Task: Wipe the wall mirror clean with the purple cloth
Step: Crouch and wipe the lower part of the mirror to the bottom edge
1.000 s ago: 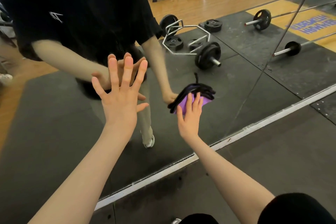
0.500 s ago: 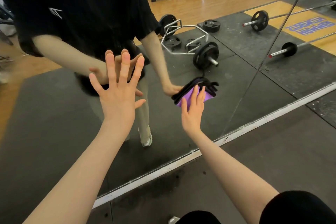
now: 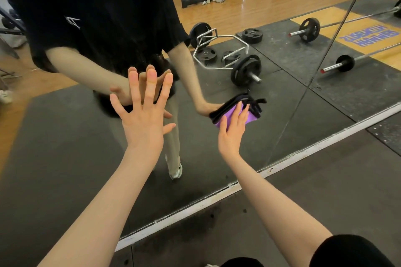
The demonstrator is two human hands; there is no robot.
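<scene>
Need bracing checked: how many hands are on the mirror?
2. Left hand flat on the mirror at centre; right hand presses the purple cloth against it further right.

Mirror (image 3: 282, 97): glossy glass. Cloth (image 3: 249, 118): soft purple fabric, black trim. Floor (image 3: 325, 191): matt, rough black rubber.

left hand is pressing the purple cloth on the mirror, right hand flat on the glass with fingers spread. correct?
Not quite: the hands are swapped. In the head view the right hand presses the purple cloth against the mirror with straight fingers, and the left hand lies flat on the glass, fingers spread. The rest stands.
</scene>
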